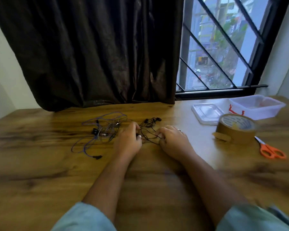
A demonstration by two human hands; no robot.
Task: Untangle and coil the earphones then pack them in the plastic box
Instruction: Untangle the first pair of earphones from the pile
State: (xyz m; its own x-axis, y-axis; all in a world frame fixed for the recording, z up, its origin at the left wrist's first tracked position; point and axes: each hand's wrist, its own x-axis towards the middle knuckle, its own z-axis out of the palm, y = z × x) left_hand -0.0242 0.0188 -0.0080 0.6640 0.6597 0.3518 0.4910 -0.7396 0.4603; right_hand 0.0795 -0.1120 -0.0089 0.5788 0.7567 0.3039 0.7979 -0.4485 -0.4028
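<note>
Dim daylight from window (223, 47), motion blur, wide-angle edge distortion

Black earphones (150, 122) lie tangled at centre, a purple pair (105, 132) lies knotted in loose loops just to their left, and the clear box (260, 112) stands open at far right, its lid (206, 112) flat beside it.

The table (40, 172) is warm brown wood grain with dark streaks. The curtain (90, 55) is dark brown and the window frame (215, 92) black. There is a black cord (150, 122), a purple cord (105, 130), tan tape (235, 132), orange-handled scissors (270, 151), a milky-white box (257, 110) with a red mark, and pale blue sleeves (83, 219).
</note>
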